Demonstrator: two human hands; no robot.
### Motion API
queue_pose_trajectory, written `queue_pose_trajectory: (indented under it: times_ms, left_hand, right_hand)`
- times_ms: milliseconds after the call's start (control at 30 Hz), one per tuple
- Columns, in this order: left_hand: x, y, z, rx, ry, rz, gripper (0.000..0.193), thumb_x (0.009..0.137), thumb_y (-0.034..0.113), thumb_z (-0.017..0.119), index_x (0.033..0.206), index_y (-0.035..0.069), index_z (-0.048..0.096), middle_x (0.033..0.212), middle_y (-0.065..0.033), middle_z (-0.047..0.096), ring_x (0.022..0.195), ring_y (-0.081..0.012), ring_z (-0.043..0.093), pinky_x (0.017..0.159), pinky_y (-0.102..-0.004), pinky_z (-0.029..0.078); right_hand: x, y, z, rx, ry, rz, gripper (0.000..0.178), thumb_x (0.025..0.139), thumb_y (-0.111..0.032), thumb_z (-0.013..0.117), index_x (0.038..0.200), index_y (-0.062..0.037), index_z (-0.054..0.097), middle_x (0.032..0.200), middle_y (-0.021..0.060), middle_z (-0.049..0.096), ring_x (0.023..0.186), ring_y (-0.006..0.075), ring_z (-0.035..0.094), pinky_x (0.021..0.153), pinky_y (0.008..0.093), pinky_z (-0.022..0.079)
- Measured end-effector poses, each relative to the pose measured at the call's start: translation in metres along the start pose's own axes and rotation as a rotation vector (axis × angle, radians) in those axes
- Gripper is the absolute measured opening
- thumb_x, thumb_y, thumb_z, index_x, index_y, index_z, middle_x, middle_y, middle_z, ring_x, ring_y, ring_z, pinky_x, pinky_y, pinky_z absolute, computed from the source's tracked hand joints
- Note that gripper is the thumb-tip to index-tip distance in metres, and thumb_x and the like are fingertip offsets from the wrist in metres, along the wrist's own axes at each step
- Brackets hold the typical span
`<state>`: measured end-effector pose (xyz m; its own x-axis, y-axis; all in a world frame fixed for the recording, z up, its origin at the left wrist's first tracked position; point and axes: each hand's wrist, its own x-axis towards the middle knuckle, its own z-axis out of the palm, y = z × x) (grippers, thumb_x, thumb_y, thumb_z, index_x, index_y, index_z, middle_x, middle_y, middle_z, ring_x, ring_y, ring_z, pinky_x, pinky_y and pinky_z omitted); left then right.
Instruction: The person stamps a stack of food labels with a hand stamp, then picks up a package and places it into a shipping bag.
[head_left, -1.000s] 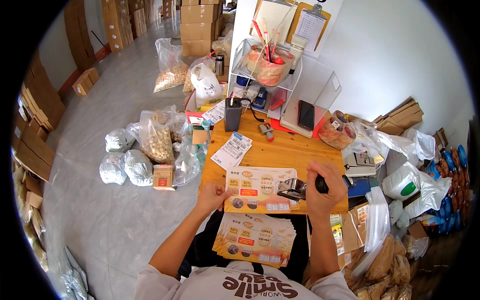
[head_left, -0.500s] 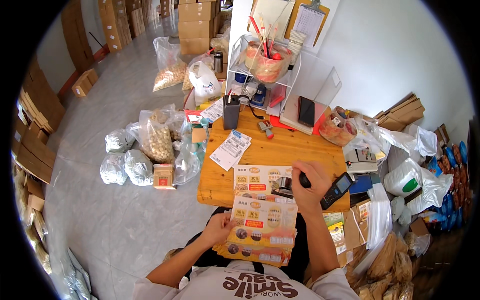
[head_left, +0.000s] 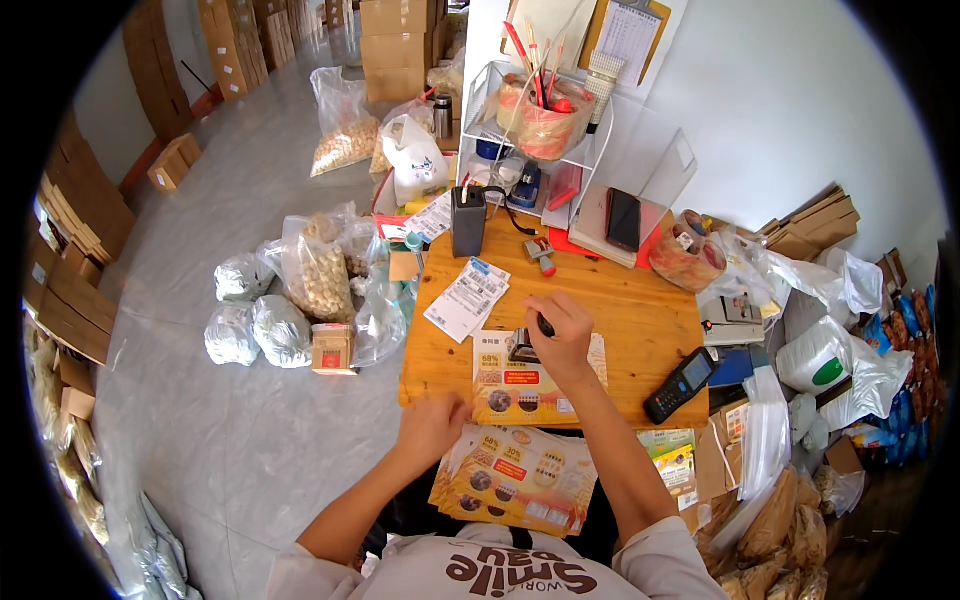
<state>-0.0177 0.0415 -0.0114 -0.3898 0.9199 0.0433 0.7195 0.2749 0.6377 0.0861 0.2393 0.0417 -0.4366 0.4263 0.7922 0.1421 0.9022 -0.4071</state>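
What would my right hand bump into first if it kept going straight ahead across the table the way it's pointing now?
Probably the white printed paper slips lying on the wooden table. The right hand, holding a black marker, points up and left toward them. Depth is hard to judge here.

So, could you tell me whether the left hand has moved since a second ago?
Yes. The left hand has come back off the leaflet on the wooden table, toward the person, to the stack of leaflets at the table's near edge.
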Motion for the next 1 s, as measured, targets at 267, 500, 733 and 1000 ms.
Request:
queue_pose_trajectory:
  times_ms: [267,500,733,1000]
  left_hand:
    - [0.06,0.001,0.005,-0.083,-0.067,-0.207,0.038,0.071,0.035,0.076,0.069,-0.001,0.062,0.065,-0.0182,0.062,0.063,-0.0335,0.062,0.058,-0.041,0.047]
    - [0.068,-0.015,0.013,-0.215,-0.106,-0.296,0.033,0.07,0.03,0.078,0.067,0.001,0.062,0.063,-0.0139,0.063,0.059,-0.026,0.063,0.055,-0.0359,0.048]
    - [0.072,-0.039,0.023,-0.466,-0.124,-0.324,0.019,0.073,0.017,0.07,0.067,0.001,0.062,0.056,-0.0102,0.062,0.049,-0.0177,0.06,0.048,-0.0305,0.046]
    - [0.038,-0.006,0.004,0.051,0.281,0.086,0.013,0.076,0.012,0.065,0.076,0.0,0.061,0.065,-0.0178,0.061,0.055,-0.0286,0.059,0.051,-0.0347,0.045]
  right_hand:
    - [-0.02,0.005,0.013,0.047,0.035,0.078,0.014,0.067,0.006,0.066,0.078,-0.0027,0.065,0.067,0.0101,0.055,0.062,0.027,0.057,0.054,0.0357,0.046]
    - [0.02,-0.036,-0.04,0.054,0.136,0.156,0.014,0.07,0.008,0.063,0.081,-0.0014,0.065,0.071,0.0107,0.06,0.061,0.025,0.059,0.054,0.0305,0.045]
    - [0.009,-0.063,-0.096,-0.066,0.177,0.028,0.022,0.066,0.012,0.064,0.083,-0.0013,0.066,0.07,0.0112,0.061,0.063,0.0236,0.059,0.055,0.0297,0.045]
    - [-0.01,-0.071,-0.117,-0.102,0.142,0.089,0.023,0.065,0.013,0.064,0.083,-0.0002,0.067,0.071,0.0116,0.062,0.064,0.0239,0.06,0.057,0.0298,0.046]
